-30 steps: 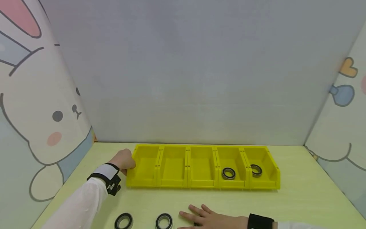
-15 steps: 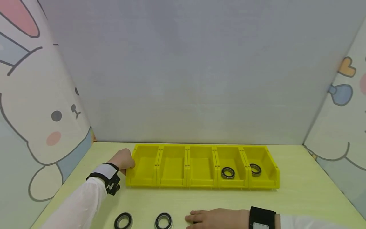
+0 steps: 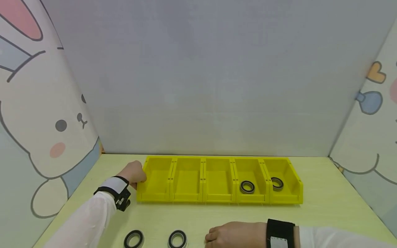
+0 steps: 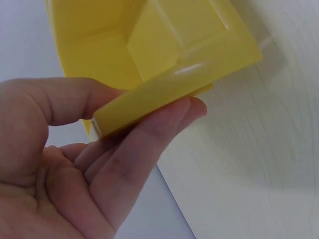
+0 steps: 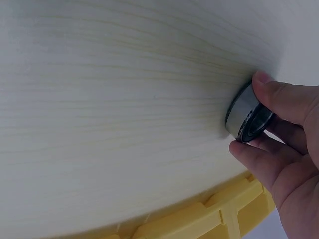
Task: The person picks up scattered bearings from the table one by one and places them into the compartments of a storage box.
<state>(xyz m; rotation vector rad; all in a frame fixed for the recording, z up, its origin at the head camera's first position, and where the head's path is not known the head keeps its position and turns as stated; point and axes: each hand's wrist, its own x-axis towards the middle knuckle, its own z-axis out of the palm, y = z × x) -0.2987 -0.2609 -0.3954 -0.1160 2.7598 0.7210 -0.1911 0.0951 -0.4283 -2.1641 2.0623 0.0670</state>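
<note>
My left hand (image 3: 134, 173) pinches the left side wall of the yellow bin row (image 3: 187, 198), thumb inside and fingers outside in the left wrist view. At the front of the table my right hand (image 3: 231, 235) grips a ball bearing (image 5: 242, 112) by its edge, thumb on one side and fingers on the other. That bearing is hidden under the hand in the head view. Two more bearings lie flat on the table: one at the left (image 3: 134, 239) and another bearing (image 3: 177, 239) nearer the right hand. The two rightmost compartments each hold a bearing (image 3: 247, 187).
Behind the bins rises a grey back wall (image 3: 211, 86). Side panels with cartoon prints, a rabbit panel (image 3: 37, 137) on the left, border the pale yellow table (image 3: 325, 193).
My right hand has gone from spread fingers over the bearing to fingers drawn together gripping it. The left hand stays on the bin wall.
</note>
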